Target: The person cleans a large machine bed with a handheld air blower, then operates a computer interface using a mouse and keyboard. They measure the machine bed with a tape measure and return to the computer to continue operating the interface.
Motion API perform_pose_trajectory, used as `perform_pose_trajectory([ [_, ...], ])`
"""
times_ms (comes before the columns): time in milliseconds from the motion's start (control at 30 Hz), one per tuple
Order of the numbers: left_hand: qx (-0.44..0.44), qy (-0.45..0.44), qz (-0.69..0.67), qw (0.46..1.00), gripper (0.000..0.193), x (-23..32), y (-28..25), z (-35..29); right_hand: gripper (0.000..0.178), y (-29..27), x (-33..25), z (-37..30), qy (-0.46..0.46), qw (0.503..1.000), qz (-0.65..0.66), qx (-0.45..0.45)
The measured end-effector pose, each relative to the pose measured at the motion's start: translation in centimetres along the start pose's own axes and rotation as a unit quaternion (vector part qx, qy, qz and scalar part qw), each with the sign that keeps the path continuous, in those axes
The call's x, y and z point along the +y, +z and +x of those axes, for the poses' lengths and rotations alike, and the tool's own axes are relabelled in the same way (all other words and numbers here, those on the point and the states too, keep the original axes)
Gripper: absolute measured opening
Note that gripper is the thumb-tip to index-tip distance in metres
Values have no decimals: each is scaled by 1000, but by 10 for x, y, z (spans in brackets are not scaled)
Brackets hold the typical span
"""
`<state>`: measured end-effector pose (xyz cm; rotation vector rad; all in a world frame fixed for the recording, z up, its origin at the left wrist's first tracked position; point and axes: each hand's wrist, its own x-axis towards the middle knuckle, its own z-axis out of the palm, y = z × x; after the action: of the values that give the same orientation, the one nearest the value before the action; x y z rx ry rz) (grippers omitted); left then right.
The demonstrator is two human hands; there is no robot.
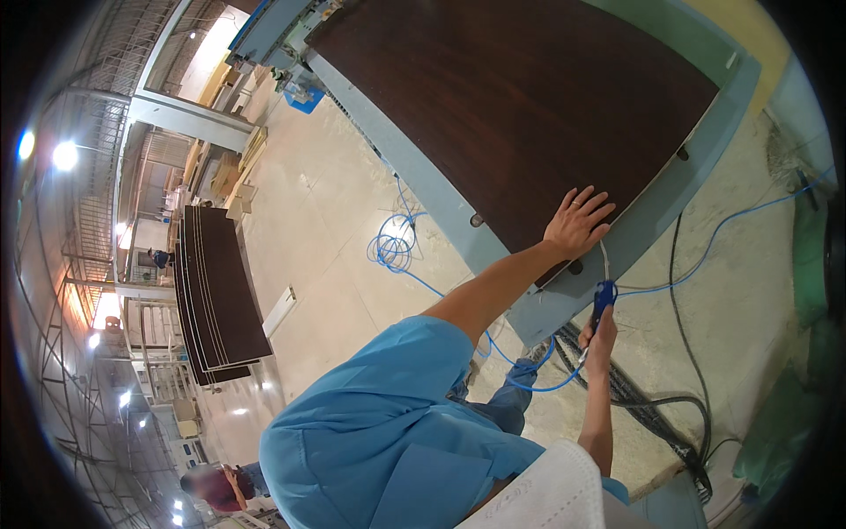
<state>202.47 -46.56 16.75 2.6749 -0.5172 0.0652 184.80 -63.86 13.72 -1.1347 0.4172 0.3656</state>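
Observation:
My left hand point(579, 222) lies spread on the dark brown wooden panel point(520, 106), near its close right corner. There is a ring on one finger. In my right hand point(601, 342) is a blue air blow gun point(604, 296), with my fingers wrapped round its grip. Its thin nozzle points up toward the panel's edge, just beside my left hand. A blue air hose point(546, 388) hangs in loops below the gun. The panel rests on a grey-blue machine table point(423, 167), its near corner almost under my left wrist.
Coiled blue hose point(392, 247) lies on the dusty floor left of the table. Thick black cables point(652, 419) run along the floor at right. Stacked dark panels point(220, 291) stand farther left, near a white strip point(280, 310). Another person point(225, 488) is at the lower left.

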Motion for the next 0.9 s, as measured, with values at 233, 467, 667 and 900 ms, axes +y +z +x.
perform_pose_trajectory([
  [233,-41,-8,16,999,51,2,-5,2,56,-4,14,-38,54,997,-54,-20],
  [467,-34,-10,17,999,52,3,-3,3,49,-34,10,-36,124,983,-119,-59],
  [667,-41,-6,22,999,48,3,-8,6,54,-123,-94,62,150,918,-348,-119],
  [900,-49,-3,43,998,51,3,-2,15,51,-145,-247,317,-64,977,73,188],
])
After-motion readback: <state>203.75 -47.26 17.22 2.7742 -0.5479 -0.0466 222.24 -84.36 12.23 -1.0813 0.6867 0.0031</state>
